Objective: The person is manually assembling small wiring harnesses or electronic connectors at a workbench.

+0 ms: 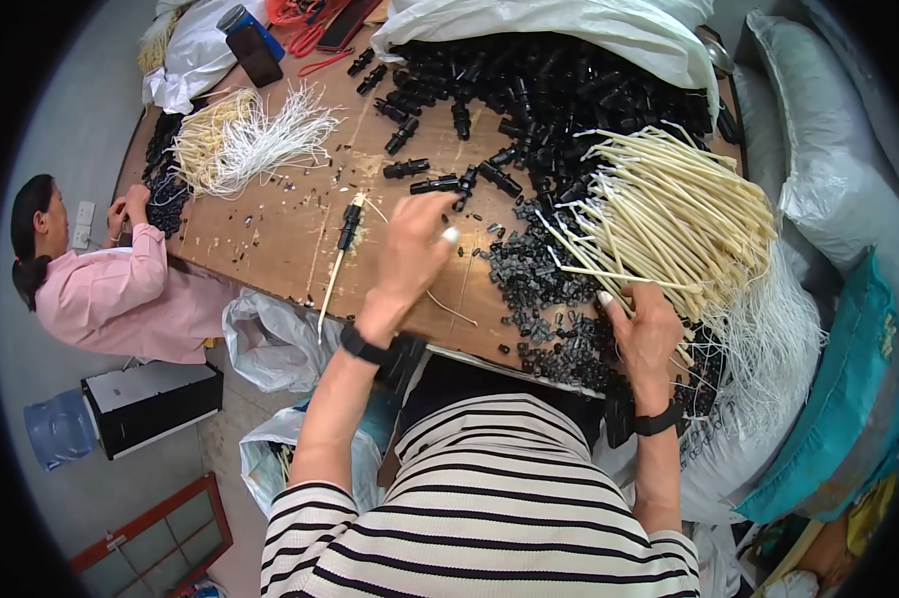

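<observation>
My left hand (415,249) reaches over the brown table with thumb and fingers apart, its fingertips at a black plastic fitting (466,180) among others like it. Left of that hand lies a cream stick (331,284) with a black fitting (349,227) around its upper part. A thin cord trails beneath my left wrist. My right hand (647,334) is at the lower left edge of a pile of cream sticks (669,219) with white cords. Its fingers are curled, apparently on one cream stick (599,271); the grip is partly hidden.
Small black pieces (544,289) lie scattered between my hands. A white sack (569,15) spills black fittings at the back. Far left, a person in pink (121,289) works beside another bundle of white cords (280,140). Full sacks (828,130) stand at right.
</observation>
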`<state>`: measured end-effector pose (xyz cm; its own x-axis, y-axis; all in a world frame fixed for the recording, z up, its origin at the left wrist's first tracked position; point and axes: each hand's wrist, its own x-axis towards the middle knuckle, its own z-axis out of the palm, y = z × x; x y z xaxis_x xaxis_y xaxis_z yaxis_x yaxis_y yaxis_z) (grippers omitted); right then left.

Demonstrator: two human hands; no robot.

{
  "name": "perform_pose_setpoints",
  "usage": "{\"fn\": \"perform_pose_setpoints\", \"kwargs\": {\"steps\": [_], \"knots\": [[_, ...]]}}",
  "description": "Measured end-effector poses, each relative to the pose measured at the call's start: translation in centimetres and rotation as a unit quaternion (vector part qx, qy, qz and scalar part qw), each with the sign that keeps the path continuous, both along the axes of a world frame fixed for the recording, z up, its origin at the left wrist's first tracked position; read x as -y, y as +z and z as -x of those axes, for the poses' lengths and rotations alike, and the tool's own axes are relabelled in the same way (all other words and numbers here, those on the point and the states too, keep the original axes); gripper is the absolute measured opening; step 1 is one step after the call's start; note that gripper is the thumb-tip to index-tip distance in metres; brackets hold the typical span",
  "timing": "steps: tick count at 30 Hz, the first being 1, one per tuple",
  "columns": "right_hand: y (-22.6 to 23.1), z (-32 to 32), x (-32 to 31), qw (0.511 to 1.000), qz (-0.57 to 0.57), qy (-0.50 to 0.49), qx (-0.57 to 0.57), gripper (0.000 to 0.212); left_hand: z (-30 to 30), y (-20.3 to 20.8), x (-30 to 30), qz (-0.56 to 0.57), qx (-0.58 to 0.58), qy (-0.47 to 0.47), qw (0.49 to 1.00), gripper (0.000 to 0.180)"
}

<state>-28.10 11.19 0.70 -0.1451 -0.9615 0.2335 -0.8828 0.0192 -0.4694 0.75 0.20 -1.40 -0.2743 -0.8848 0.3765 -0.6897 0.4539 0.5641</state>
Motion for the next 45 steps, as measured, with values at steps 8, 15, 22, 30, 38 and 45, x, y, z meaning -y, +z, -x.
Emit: {"fn": "perform_pose_setpoints", "kwargs": {"steps": [8,15,22,30,38,45], "knots": [[-0.9,1.1,-0.3,0.997,0.026,0.057,-0.047,0.010,3.6,-2.5,4.2,-0.054,0.103,0.056,0.992,0.019],[0.7,-0.1,0.5,0.987,0.020,0.129,0.096,0.017,2.9,-2.3,0.0,-0.167,-0.115,0.012,0.979,0.035],[0.2,-0.7,-0.2,0.973,-0.012,0.170,0.154,0.016,2.2,-1.4,-1.4,-0.248,-0.152,-0.063,0.955,0.035],[-0.3,-4.3,0.7,0.986,-0.020,0.130,0.099,0.016,7.6,1.4,-6.3,0.019,0.086,-0.292,0.952,0.032],[1.2,-0.6,0.2,0.840,-0.108,0.232,0.478,0.015,2.7,-2.8,-5.2,-0.298,-0.138,0.011,0.944,0.015],[-1.3,-5.1,-0.3,0.957,-0.049,0.185,0.219,0.016,5.7,-0.6,-6.0,-0.384,-0.251,-0.050,0.887,0.018]]}}
